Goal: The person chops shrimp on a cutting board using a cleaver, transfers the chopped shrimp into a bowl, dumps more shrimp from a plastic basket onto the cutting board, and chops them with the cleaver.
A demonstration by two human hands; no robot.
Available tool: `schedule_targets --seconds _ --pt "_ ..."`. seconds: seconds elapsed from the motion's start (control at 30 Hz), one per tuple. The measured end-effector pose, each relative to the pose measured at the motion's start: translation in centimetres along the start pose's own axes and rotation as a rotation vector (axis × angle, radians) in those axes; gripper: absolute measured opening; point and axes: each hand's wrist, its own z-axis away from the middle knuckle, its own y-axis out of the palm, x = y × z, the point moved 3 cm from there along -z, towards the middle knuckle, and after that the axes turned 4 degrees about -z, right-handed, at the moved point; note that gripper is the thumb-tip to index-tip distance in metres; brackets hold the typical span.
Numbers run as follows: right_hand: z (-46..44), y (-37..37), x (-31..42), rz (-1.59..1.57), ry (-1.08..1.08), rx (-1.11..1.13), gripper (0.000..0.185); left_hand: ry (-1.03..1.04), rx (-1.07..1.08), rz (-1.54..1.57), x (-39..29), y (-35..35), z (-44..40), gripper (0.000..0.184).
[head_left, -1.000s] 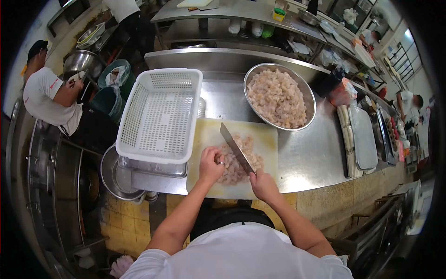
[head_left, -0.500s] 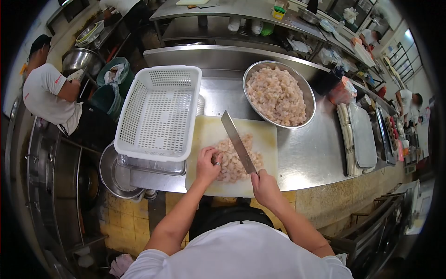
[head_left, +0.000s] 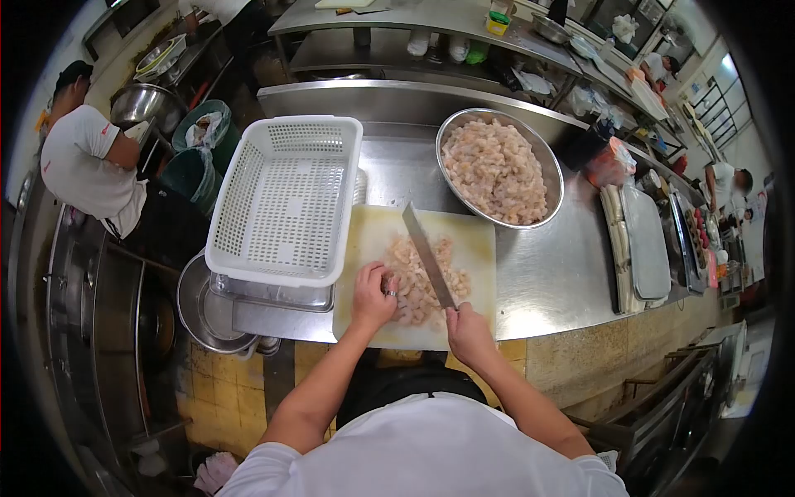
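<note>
My right hand is wrapped round the handle of a large knife, whose long blade slants up and left across a pile of pale pink chopped pieces, like shrimp. The pile lies on a white, yellow-stained cutting board. At its left edge, my left hand has its fingers curled in, a ring on one of them. Its fingertips face the pieces; whatever they press on is hidden. Behind the board to the right, a steel bowl is heaped with similar pieces.
A white perforated basket stands left of the board on a clear tray. Below the table edge is a metal pot. Stacked trays stand at right. A co-worker in a white shirt is at far left.
The knife's tip has shifted slightly right and down over the pile. My left hand has barely moved and stays curled at the left side of the pieces.
</note>
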Motion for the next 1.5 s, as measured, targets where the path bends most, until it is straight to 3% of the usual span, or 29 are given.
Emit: schedule_targets --seconds 0.07,0.27,0.47,0.67,0.77,0.97,1.17,1.33,1.5 --pt "-1.3 3.0 -3.5 0.051 -0.059 -0.03 0.038 0.007 0.021 0.008 0.2 0.2 -0.2 0.028" --pt "0.1 -1.8 1.6 0.023 0.041 0.029 0.038 -0.007 -0.001 0.028 0.4 0.5 0.0 0.022" --pt "-1.7 2.1 -3.2 0.038 -0.033 -0.031 0.036 0.004 0.031 0.005 0.6 0.5 0.0 0.024" --pt "-0.1 -1.2 0.5 0.004 0.006 0.002 0.038 0.026 0.016 -0.016 0.0 0.1 -0.2 0.024" --pt "-1.6 2.8 -3.7 0.042 -0.004 0.002 0.039 0.038 0.004 -0.026 0.1 0.3 -0.2 0.024" --pt "0.5 -1.3 1.2 0.006 0.034 0.045 0.042 -0.032 0.028 0.028 -0.3 -0.1 -0.1 0.024" --pt "-1.6 3.8 -2.8 0.003 -0.043 -0.027 0.038 0.012 0.03 -0.012 0.2 0.0 -0.1 0.023" --pt "1.2 0.0 1.2 -0.069 0.051 0.025 0.039 -0.013 0.028 0.023 0.2 0.1 -0.1 0.024" --pt "-0.2 4.7 -1.4 0.018 -0.004 -0.023 0.038 -0.008 0.021 0.04 0.4 0.1 -0.4 0.025"
